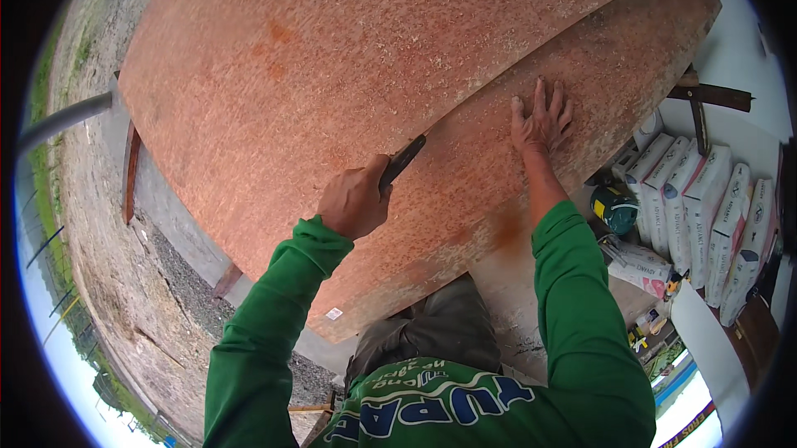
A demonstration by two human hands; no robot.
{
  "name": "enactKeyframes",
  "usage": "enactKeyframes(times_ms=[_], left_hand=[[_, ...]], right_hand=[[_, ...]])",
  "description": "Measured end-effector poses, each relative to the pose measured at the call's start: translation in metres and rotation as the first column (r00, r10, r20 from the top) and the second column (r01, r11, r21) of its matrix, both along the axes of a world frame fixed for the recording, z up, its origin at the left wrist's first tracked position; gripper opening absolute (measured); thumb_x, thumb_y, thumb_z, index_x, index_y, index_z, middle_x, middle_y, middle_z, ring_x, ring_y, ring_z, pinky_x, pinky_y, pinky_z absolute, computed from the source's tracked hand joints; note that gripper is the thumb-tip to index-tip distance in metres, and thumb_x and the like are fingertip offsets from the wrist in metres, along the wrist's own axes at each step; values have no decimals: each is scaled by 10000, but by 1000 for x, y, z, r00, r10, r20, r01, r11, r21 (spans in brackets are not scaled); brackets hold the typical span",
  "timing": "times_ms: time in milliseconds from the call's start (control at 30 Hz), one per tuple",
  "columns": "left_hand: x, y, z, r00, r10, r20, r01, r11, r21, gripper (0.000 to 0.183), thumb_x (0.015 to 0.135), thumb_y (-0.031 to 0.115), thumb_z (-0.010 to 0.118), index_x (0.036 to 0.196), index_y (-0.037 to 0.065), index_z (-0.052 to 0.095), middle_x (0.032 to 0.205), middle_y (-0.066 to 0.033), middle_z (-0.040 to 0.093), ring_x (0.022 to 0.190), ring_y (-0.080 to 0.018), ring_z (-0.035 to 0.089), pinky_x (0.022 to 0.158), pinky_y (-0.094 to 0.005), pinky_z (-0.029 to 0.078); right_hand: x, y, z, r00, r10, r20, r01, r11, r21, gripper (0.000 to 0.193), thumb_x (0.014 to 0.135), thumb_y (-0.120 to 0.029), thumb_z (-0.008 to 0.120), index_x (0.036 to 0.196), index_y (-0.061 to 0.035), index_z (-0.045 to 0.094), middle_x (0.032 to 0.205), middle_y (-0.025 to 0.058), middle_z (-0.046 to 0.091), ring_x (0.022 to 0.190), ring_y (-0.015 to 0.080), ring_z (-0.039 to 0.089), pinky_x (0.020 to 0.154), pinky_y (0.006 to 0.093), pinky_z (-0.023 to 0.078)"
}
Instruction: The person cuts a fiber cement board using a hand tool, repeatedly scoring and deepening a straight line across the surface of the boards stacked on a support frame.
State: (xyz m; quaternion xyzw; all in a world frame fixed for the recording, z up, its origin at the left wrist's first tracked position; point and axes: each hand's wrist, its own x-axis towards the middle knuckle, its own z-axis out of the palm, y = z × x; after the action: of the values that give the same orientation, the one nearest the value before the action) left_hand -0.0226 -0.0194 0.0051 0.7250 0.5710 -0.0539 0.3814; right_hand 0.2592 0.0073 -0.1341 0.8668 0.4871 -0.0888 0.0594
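Note:
A large reddish-brown board (282, 107), strewn with pale shavings and dust, lies in front of me. A dark split line runs across it from the middle to the far right. My left hand (357, 197) is closed round a narrow black tool (403, 162), whose tip meets the near end of that line; its exact kind I cannot make out. On the darker section (614, 58) to the right of the line, my right hand (543, 120) rests flat with fingers spread, holding nothing.
Several white bags (677, 199) stand in a row on the right, beside a dark green round object (614, 209). Wooden supports (712, 97) stick out past the board's right edge. A grey pipe (66, 122) juts in from the left, above rough ground.

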Motion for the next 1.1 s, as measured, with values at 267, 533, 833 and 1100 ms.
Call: enactKeyframes(times_ms=[267, 533, 833, 1100], left_hand=[[-71, -73, 21, 951, 200, 237, -278, 890, 362, 666, 727, 434, 701, 1193, 9, 486, 1027, -189, 573, 949, -328, 549, 787, -418, 449], [-218, -287, -6, 373, 788, -489, -841, 510, 181, 573, 870, 454, 499, 1143, -49, 512, 1048, -250, 561, 1003, -379, 513, 872, -439, 398], [-199, -367, -92, 109, 977, -185, -994, 104, -41, 730, 812, 519, 554, 1157, -92, 356, 1078, -318, 496, 1009, -438, 490, 876, -439, 374], [-198, -360, -93, 200, 976, -84, -980, 197, -38, 790, 802, 533, 571, 1187, -102, 302, 1119, -305, 475, 1023, -401, 494, 897, -437, 368]], right_hand=[[6, -3, -2, 998, 12, 63, -13, 1000, 27, 632, 845, -599, 385, 1395, -304, 283, 1476, 14, 168, 1329, 294, 166, 1037, 529, 171], [23, -7, -29, 990, 98, 103, -114, 980, 165, 640, 854, -603, 344, 1392, -258, 308, 1461, 57, 218, 1330, 306, 174, 1047, 519, 164], [54, 2, -43, 957, 278, 79, -287, 886, 364, 618, 878, -500, 369, 1370, -127, 349, 1405, 179, 309, 1292, 354, 274, 1058, 467, 195], [58, 0, -38, 965, 250, 82, -263, 920, 289, 643, 891, -473, 355, 1382, -62, 302, 1425, 192, 268, 1317, 362, 221, 1065, 467, 177]])
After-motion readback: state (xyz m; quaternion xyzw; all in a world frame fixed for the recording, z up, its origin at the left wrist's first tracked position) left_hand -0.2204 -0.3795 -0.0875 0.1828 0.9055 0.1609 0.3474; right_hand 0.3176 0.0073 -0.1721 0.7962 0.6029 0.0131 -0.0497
